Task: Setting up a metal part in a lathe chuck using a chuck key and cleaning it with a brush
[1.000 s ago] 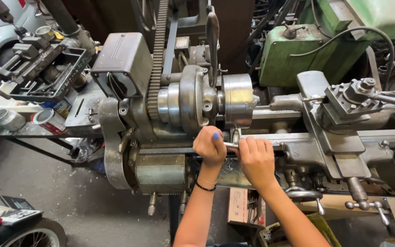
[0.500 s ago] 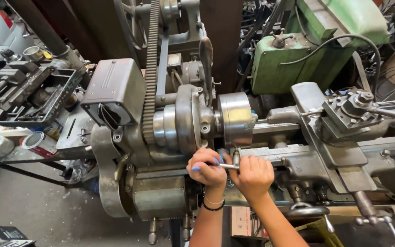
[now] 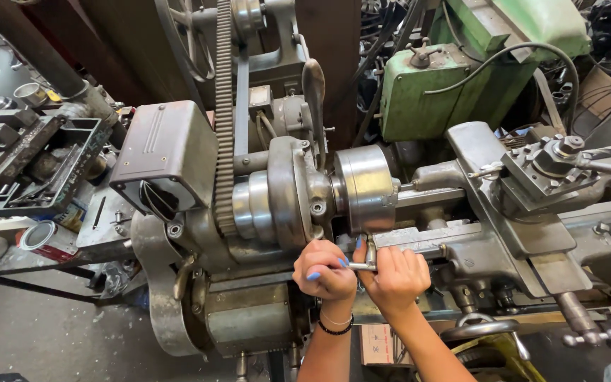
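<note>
A grey metal lathe fills the view, with its round steel chuck (image 3: 363,187) at the centre and a toothed belt (image 3: 224,120) running up from the headstock. My left hand (image 3: 324,271) and my right hand (image 3: 392,277) are side by side just below the chuck, both closed around a small metal T-handled key (image 3: 366,260) whose shaft points up toward the chuck. My left wrist carries a black bead bracelet (image 3: 336,328). The key's tip is hidden behind my fingers.
The tool post and carriage (image 3: 542,173) sit to the right, with a handwheel (image 3: 481,330) below. A green machine (image 3: 447,85) stands behind. A tray of parts (image 3: 33,166) and tins (image 3: 40,239) lie at the left.
My view has shifted closer and to the left of the lathe. Both hands stay on the key below the chuck, sitting slightly lower and nearer together.
</note>
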